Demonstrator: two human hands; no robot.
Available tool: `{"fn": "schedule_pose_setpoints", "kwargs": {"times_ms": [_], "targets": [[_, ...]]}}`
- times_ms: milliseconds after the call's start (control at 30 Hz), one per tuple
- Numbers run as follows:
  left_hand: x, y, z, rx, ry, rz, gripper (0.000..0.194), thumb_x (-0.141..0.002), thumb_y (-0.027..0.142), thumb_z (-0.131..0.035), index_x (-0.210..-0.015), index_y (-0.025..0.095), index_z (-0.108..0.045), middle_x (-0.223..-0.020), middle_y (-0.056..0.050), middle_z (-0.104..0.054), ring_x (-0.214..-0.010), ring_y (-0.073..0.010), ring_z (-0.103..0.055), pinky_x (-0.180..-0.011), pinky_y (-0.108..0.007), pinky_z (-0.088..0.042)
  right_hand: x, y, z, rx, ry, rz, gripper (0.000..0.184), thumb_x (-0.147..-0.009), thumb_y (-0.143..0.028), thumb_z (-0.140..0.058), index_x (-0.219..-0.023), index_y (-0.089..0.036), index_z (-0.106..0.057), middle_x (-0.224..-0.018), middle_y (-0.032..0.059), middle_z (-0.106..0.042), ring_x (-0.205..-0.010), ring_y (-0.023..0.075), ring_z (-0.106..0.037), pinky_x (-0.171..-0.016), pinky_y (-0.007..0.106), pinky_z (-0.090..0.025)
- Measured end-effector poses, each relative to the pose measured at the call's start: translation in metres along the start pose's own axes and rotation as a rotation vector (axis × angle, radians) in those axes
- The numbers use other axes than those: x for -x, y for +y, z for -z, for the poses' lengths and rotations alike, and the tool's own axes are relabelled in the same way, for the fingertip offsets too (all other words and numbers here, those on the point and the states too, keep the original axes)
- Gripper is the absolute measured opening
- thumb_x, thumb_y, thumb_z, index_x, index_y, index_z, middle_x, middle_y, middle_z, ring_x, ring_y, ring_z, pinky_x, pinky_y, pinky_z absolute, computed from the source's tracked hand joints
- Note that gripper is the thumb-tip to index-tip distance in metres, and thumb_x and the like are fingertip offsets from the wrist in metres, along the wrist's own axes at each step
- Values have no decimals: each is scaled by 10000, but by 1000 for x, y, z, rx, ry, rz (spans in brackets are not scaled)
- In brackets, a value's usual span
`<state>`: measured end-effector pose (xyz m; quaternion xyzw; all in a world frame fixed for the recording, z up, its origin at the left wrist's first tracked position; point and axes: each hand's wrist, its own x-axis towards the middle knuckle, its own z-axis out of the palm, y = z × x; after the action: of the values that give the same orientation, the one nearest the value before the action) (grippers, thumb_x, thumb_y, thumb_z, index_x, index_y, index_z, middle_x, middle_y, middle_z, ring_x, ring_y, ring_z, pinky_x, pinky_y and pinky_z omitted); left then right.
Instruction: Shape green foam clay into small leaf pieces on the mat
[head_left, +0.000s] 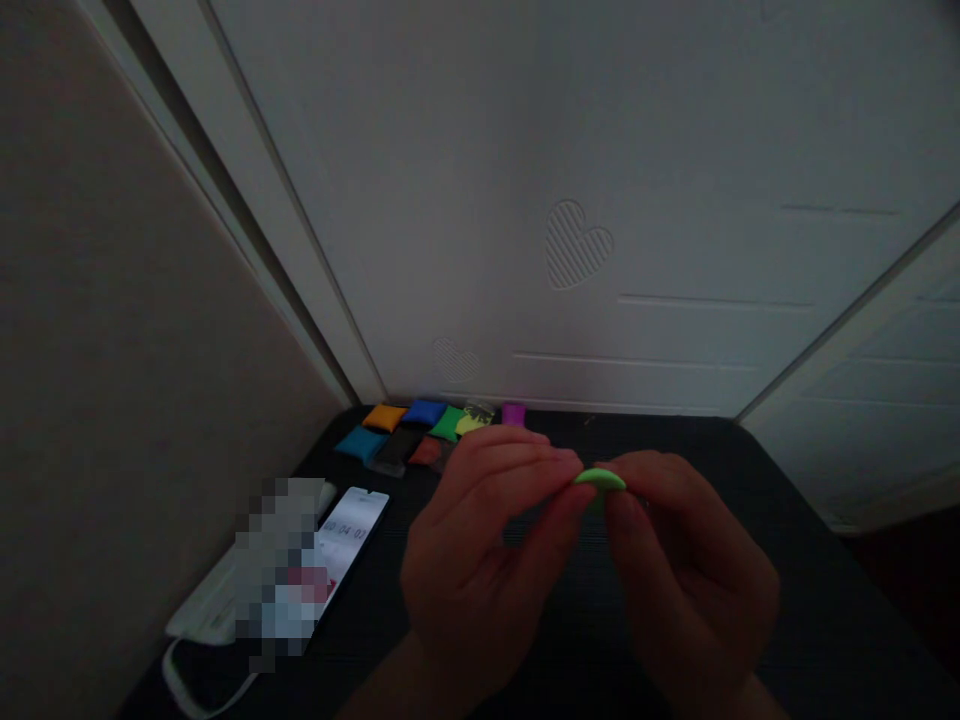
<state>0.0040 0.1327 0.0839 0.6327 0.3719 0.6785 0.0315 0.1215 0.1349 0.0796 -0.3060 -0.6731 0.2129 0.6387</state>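
Against a pale panel [450,200] embossed with hearts and thin lines stands your dark bench [750,480], its far edge close to that surface, which probably serves as a stop at the back. Above the bench you bring both hands together, raised and angled inward, so that the fingertips meet on one small item without either palm covering it. To the left of your left hand [480,570] lies a white object [206,600] with a strap, partly blurred out, and beside it a phone [356,520] lies face up, its lit screen showing digits, likely so that you can glance at it without letting go. Along the back sit little coloured packets, among them a teal packet [361,442], an orange packet [385,418], a blue packet [425,411] and a purple packet [514,414], seemingly set there to leave you elbow room. Smallest is the bright green piece [601,480], held up between your two hands: the left pinches one end between thumb and fingers, and your right hand [697,590] pinches the other. Gripping just the ends seems to support its thin, curved shape evenly and leaves the middle exposed; how hard you press, I cannot tell.
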Motion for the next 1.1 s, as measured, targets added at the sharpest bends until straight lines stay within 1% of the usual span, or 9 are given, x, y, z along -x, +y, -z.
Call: {"fn": "schedule_pose_setpoints", "kwargs": {"times_ms": [133, 233, 300, 433, 567, 767, 833, 967, 1100], "targets": [[1, 1, 0, -7, 9, -4, 216, -670, 78, -620, -835, 218, -617, -789, 2, -638, -806, -167, -588, -746, -351, -494, 0, 0, -1, -4, -5, -4, 255, -711, -36, -530, -913, -180, -588, -806, 16, -582, -718, 135, -543, -586, 272, -431], [2, 1, -1, 22, -12, 2, 269, -669, 109, -630, -924, 194, -605, -889, -27, -629, -860, -181, -572, -768, -352, -482, 0, 0, -1, 1, 19, -9, 241, -724, -45, -520, -904, -188, -592, -780, 9, -585, -699, 132, -542, -574, 270, -426], [2, 1, -1, 36, -6, 8, 291, -668, 117, -632, -950, 179, -596, -918, -39, -621, -877, -185, -565, -779, -355, -475, 0, 0, -1, 6, 54, -5, 231, -731, -50, -511, -892, -193, -596, -768, 4, -588, -692, 130, -541, -576, 271, -426], [2, 0, -4, 35, 6, -7, 232, -670, 98, -623, -881, 194, -611, -831, -14, -631, -840, -173, -573, -781, -364, -476, 1, -1, -2, 23, 111, 24, 242, -724, -54, -522, -903, -198, -597, -785, 4, -593, -704, 133, -540, -588, 276, -431], [2, 1, -3, 50, -3, -23, 233, -656, 74, -629, -859, 186, -616, -823, -15, -634, -824, -173, -576, -772, -369, -481, 3, 0, -2, 6, 100, 43, 277, -716, -39, -521, -939, -189, -589, -816, 12, -593, -724, 139, -545, -597, 280, -435], [1, 2, 0, 20, -15, -37, 273, -633, 11, -629, -843, 186, -615, -814, -10, -632, -815, -163, -574, -753, -350, -488, 3, 0, -1, -25, 34, 36, 275, -711, -21, -516, -937, -164, -578, -829, 19, -582, -748, 140, -543, -621, 283, -433], [1, 2, -1, 22, -10, -42, 268, -637, 16, -627, -847, 183, -614, -814, -13, -630, -816, -163, -572, -752, -349, -487, 3, 0, -1, -27, 35, 38, 272, -712, -19, -517, -935, -163, -577, -825, 16, -581, -745, 136, -542, -621, 278, -431], [2, 0, -4, 59, 21, -48, 240, -656, 93, -632, -884, 165, -606, -831, -35, -622, -824, -180, -572, -726, -352, -491, 3, 0, -1, -25, 51, 55, 272, -714, -10, -510, -934, -154, -579, -822, 15, -583, -740, 132, -545, -608, 270, -428], [2, -1, -4, 34, -28, -51, 247, -642, 63, -631, -868, 160, -607, -825, -34, -628, -824, -176, -577, -726, -342, -492, 3, -1, -2, -26, 70, 58, 269, -711, -5, -512, -930, -144, -584, -824, 18, -586, -739, 129, -544, -609, 264, -426]]}}
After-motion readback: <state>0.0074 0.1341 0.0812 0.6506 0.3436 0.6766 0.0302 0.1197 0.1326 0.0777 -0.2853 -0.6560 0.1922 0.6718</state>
